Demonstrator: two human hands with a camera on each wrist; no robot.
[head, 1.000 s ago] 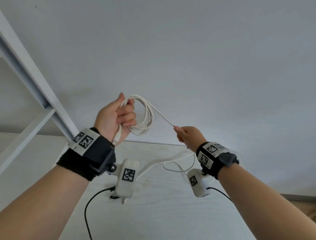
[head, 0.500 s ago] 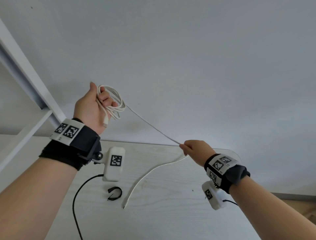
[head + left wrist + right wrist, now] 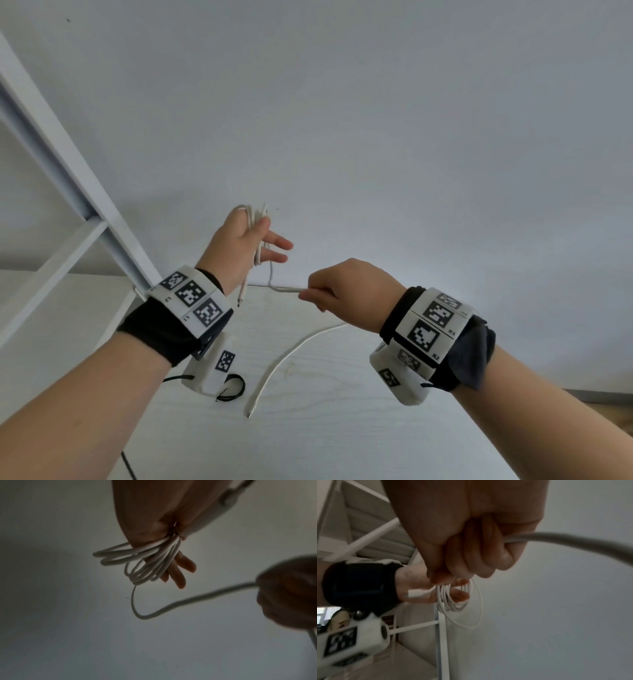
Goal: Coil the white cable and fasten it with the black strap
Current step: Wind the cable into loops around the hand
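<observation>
Black strap (image 3: 230, 388) half hidden behind left wrist camera (image 3: 209, 368)

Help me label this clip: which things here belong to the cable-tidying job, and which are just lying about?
Belongs:
white cable, coiled in the left hand, fed by the right hand
black strap, on the table

Lying about:
white shelf frame

Right hand (image 3: 471, 527), fingers (image 3: 488, 555) curled round white cable (image 3: 565, 538), coils beyond.
</observation>
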